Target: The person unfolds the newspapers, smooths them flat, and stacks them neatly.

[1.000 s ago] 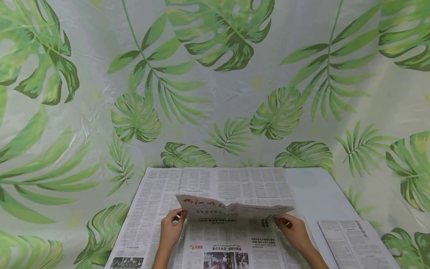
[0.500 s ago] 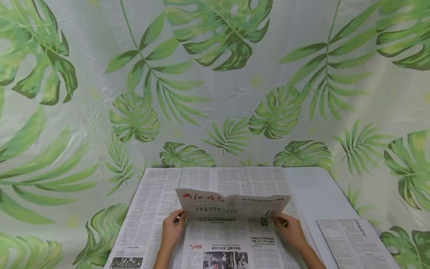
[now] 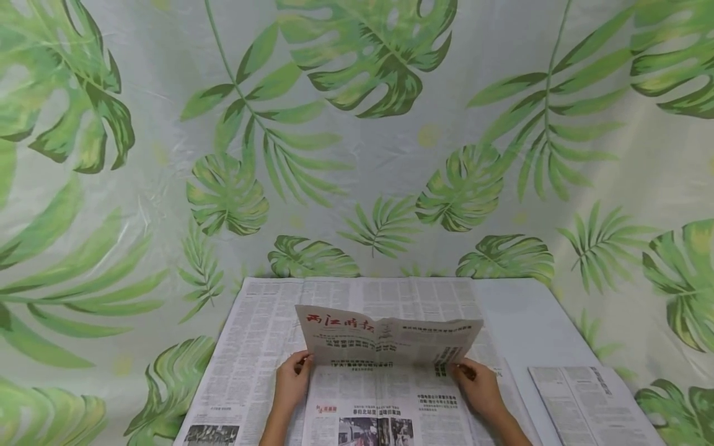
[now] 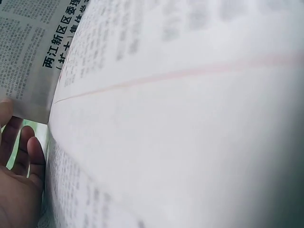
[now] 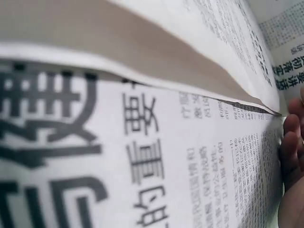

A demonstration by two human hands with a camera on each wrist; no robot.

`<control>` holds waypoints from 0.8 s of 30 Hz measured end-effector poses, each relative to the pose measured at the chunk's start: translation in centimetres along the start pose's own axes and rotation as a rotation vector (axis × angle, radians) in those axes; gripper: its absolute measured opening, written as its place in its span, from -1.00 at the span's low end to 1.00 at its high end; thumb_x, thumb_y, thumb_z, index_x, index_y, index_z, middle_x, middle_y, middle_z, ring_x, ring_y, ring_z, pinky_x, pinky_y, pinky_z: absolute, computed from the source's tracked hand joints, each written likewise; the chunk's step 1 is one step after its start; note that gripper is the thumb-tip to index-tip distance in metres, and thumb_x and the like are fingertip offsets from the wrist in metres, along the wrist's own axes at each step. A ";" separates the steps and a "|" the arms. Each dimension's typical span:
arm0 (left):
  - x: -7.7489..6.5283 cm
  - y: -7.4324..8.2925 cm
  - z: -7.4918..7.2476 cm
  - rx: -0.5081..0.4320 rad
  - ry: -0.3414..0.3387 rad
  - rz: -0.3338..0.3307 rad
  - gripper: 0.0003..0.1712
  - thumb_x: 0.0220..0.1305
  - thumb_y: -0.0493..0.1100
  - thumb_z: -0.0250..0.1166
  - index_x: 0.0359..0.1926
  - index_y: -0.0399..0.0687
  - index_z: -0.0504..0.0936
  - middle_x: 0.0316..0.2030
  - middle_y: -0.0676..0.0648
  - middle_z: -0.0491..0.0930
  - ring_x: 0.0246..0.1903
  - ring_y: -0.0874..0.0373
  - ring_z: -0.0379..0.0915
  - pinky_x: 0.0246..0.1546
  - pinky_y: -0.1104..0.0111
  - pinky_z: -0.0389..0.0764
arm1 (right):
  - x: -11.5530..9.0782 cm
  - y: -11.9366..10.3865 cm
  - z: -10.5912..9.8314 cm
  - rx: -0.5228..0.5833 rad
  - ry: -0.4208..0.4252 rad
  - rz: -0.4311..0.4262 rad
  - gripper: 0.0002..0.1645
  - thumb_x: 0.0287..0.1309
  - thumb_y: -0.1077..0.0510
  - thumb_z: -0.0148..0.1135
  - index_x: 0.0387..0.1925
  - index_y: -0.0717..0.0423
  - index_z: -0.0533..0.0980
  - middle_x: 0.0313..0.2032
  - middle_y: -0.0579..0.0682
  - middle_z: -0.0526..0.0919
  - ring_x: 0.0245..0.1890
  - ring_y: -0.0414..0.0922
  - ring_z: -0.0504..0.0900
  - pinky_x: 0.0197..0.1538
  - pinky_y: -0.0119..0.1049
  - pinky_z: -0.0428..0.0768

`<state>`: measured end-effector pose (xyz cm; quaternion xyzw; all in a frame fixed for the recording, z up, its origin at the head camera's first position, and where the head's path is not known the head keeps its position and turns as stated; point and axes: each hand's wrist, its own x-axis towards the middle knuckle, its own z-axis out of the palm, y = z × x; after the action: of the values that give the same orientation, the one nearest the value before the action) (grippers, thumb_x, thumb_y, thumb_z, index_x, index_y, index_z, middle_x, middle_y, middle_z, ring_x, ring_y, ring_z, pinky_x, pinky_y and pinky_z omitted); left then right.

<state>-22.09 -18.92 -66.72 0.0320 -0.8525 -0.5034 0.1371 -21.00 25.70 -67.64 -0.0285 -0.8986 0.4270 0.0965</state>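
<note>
A newspaper (image 3: 385,383) with a red masthead lies in front of me, its far part bent up and facing me, the near part flat. My left hand (image 3: 291,379) pinches its left edge near the bend. In the left wrist view, the thumb (image 4: 5,112) is on the printed side and the other fingers (image 4: 23,152) are behind the page. Opposite, my right hand (image 3: 478,389) holds the right edge at about the same height with curled fingers. Close up in the right wrist view, overlapping newsprint layers (image 5: 156,161) run toward the right fingertips (image 5: 290,137).
Beneath lie spread newspaper sheets (image 3: 256,328) covering much of a pale table (image 3: 524,316). A smaller folded newspaper (image 3: 586,402) sits on the right side. Behind the table hangs a leaf-patterned curtain (image 3: 385,161).
The far part of the newspaper has tilted up from low and slanted to nearly upright, so its red masthead shows plainly. Both hands keep hold of the side edges, shifting only slightly.
</note>
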 end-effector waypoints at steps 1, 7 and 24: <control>0.0 0.0 0.0 0.006 -0.005 -0.005 -0.80 0.44 -0.09 0.32 -0.04 -0.03 0.76 -0.25 -0.02 0.75 -0.38 0.31 0.58 -0.35 0.43 0.60 | 0.1 0.1 0.1 -0.002 0.003 0.002 -0.79 0.30 0.12 0.40 -0.06 0.04 0.74 -0.37 -0.16 0.74 -0.44 -0.35 0.56 -0.30 -0.41 0.55; 0.2 0.0 0.2 0.035 -0.011 -0.043 -0.78 0.44 -0.10 0.33 -0.01 -0.08 0.76 -0.25 -0.01 0.76 -0.36 0.29 0.57 -0.33 0.43 0.59 | 0.5 0.4 0.4 -0.025 -0.006 0.016 -0.80 0.29 0.08 0.41 -0.10 0.04 0.75 -0.40 -0.20 0.73 -0.47 -0.35 0.56 -0.33 -0.42 0.55; 0.9 0.0 0.8 0.124 0.023 -0.031 -0.81 0.37 -0.16 0.39 -0.07 -0.11 0.79 -0.38 0.04 0.73 -0.43 0.30 0.50 -0.34 0.41 0.54 | 1.0 -0.2 0.3 -0.086 -0.009 0.063 -0.70 0.32 -0.01 0.38 -0.09 0.13 0.73 -0.37 -0.12 0.75 -0.41 -0.30 0.56 -0.26 -0.38 0.55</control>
<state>-23.12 -18.42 -66.85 0.0595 -0.8797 -0.4514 0.1369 -22.06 25.48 -67.57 -0.0592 -0.9153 0.3907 0.0776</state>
